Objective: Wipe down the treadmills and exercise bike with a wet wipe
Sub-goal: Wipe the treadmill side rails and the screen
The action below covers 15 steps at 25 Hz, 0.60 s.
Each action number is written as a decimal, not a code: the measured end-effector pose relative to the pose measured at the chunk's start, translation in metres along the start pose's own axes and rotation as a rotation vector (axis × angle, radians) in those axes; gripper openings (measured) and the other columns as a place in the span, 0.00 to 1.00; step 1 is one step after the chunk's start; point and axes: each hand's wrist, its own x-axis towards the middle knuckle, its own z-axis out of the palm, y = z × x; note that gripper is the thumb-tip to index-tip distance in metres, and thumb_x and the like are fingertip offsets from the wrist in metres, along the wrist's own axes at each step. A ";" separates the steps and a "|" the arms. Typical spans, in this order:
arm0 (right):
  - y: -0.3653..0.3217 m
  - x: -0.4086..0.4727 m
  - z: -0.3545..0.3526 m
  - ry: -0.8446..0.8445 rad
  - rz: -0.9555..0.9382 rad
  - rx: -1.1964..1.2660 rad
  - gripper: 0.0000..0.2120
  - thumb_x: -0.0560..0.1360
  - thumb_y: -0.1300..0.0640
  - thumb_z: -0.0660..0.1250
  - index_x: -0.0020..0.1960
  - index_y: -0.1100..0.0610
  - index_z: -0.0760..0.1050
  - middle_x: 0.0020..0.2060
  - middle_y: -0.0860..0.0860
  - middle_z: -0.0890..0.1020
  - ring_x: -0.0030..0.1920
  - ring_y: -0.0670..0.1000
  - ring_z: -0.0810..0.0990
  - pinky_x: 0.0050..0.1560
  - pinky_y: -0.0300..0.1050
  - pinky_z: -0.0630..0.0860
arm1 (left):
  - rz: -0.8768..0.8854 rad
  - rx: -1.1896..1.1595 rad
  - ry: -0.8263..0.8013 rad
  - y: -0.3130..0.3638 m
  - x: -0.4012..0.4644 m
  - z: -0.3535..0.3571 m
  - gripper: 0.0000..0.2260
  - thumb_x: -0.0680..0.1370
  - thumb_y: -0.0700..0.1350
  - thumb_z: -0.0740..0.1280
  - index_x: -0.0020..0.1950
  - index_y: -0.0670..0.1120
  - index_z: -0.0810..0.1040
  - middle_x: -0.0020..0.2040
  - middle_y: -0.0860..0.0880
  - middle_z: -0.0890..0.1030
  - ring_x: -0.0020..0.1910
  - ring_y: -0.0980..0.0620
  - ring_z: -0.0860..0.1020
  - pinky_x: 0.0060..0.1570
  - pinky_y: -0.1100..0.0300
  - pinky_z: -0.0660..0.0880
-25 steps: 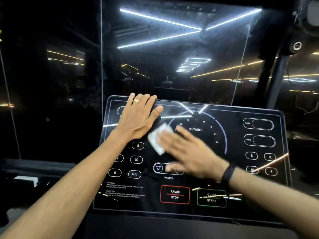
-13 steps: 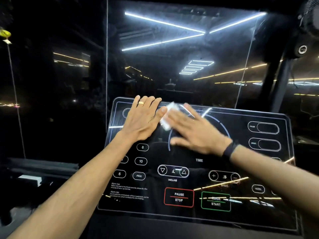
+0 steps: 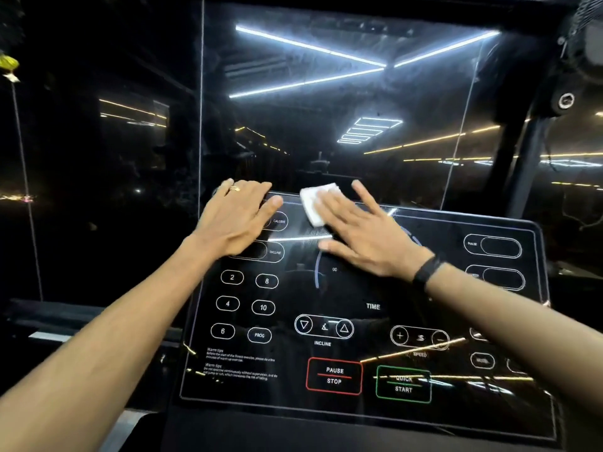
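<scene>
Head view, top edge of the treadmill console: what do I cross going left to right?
left hand lying flat at the corner → CALORIE window → wet wipe under the fingers of the right hand → black wristband → PULSE window.

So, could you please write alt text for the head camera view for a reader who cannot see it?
A person's right hand presses a white wet wipe flat against the top edge of a dark treadmill console, while the left hand, wearing a ring, rests at the console's upper left corner. Ceiling light strips reflect in the dark glass behind.
</scene>
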 end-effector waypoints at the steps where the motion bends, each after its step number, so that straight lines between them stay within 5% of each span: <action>1: -0.001 0.005 0.000 0.010 0.057 0.041 0.40 0.82 0.33 0.37 0.80 0.62 0.56 0.79 0.59 0.61 0.80 0.56 0.56 0.79 0.60 0.45 | 0.004 0.041 0.003 -0.007 -0.005 0.001 0.41 0.79 0.67 0.33 0.76 0.45 0.67 0.70 0.48 0.74 0.70 0.48 0.69 0.76 0.48 0.54; 5: -0.092 -0.052 0.024 -0.035 -0.363 0.119 0.40 0.82 0.32 0.48 0.82 0.60 0.52 0.81 0.56 0.54 0.81 0.54 0.47 0.80 0.57 0.42 | -0.013 0.064 -0.011 -0.019 -0.019 0.004 0.42 0.78 0.67 0.29 0.81 0.47 0.59 0.79 0.49 0.64 0.79 0.49 0.58 0.79 0.50 0.48; 7: -0.085 -0.056 0.027 -0.015 -0.479 0.111 0.38 0.82 0.33 0.48 0.82 0.58 0.53 0.81 0.53 0.55 0.81 0.52 0.47 0.80 0.57 0.42 | -0.015 -0.047 0.024 -0.025 -0.025 0.007 0.40 0.78 0.68 0.31 0.82 0.47 0.57 0.81 0.50 0.58 0.81 0.52 0.51 0.79 0.52 0.46; 12: -0.026 0.015 0.007 0.064 0.021 0.082 0.37 0.83 0.35 0.43 0.81 0.60 0.56 0.80 0.57 0.60 0.81 0.55 0.54 0.79 0.61 0.43 | -0.214 -0.618 0.138 -0.026 -0.058 0.024 0.35 0.80 0.68 0.43 0.83 0.50 0.51 0.82 0.58 0.47 0.79 0.65 0.44 0.74 0.68 0.48; 15: -0.098 -0.014 0.026 0.059 -0.189 0.147 0.40 0.82 0.33 0.50 0.81 0.61 0.54 0.81 0.58 0.56 0.81 0.57 0.48 0.80 0.58 0.42 | -0.399 -0.845 0.207 -0.019 -0.087 0.039 0.41 0.76 0.74 0.44 0.82 0.50 0.48 0.82 0.55 0.49 0.79 0.64 0.48 0.79 0.59 0.47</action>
